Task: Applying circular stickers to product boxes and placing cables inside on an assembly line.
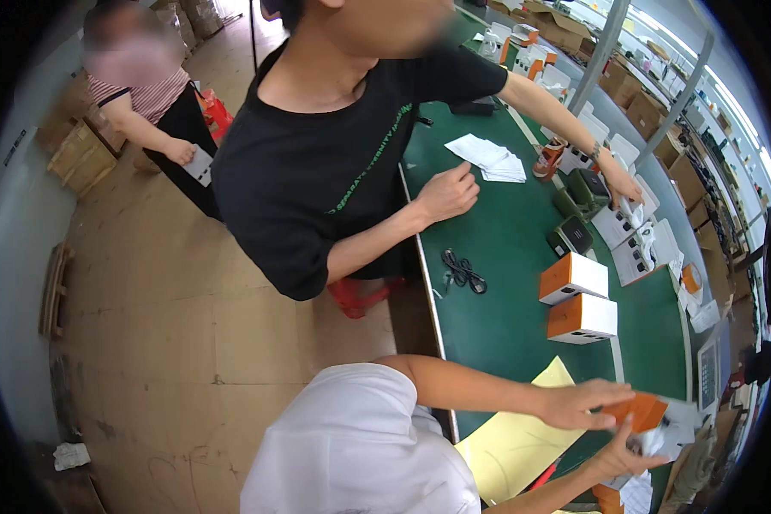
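An orange-and-white carton (pixel 647 413) sits at the near right of the green tabletop (pixel 497 257), above a yellow sheet (pixel 514 437); I judge it light, stiff cardboard, crushable, best gripped by its side walls. My left hand (pixel 584 404) lies spread and mostly open against its orange end; my right hand (pixel 630 456) curls beneath, pinching white wrapping (pixel 660 441); two similar boxes (pixel 578 300) stand well apart, beyond.

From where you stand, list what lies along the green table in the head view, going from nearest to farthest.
Yellow paper sheet → lower orange-and-white box → upper orange-and-white box → black cable bundle → stack of white papers.
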